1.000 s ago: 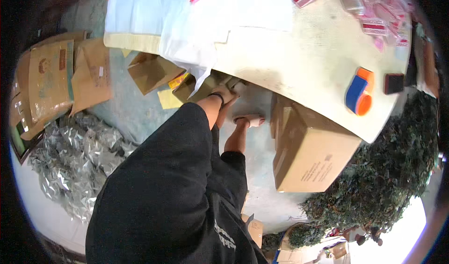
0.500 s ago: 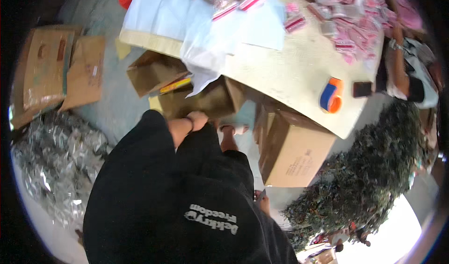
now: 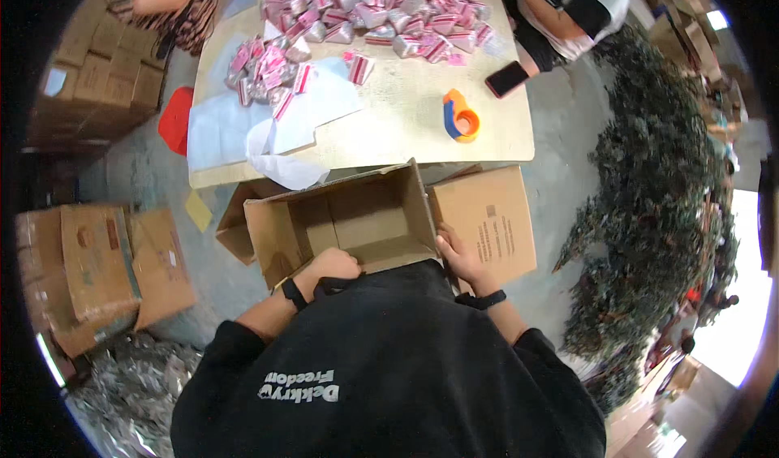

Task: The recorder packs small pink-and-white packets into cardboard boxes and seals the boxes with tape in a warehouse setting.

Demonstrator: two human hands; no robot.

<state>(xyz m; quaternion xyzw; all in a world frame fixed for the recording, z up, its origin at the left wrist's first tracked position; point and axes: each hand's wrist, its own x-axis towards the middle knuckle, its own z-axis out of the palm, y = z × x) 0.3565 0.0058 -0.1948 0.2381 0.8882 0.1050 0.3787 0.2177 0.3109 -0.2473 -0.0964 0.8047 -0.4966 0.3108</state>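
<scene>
I hold an open brown cardboard box (image 3: 357, 215) in front of my chest, below the table's near edge. My left hand (image 3: 329, 265) grips its near wall on the left, a black band on that wrist. On the right, my right hand (image 3: 458, 255) clasps the near corner beside a folded-out flap (image 3: 487, 223). The box's inside looks bare. My black top hides the box's lower part.
A pale table (image 3: 406, 125) carries many small pink-and-silver packets (image 3: 365, 12), white bags (image 3: 260, 125), an orange-blue tape dispenser (image 3: 461, 117) and a dark phone (image 3: 507, 78). Two people sit at its far corners. Cardboard boxes (image 3: 97, 263) lie left, green foliage (image 3: 649, 215) right.
I was bent low under the table edge reaching among boxes on the floor; now I am upright with the open box lifted in both hands.
</scene>
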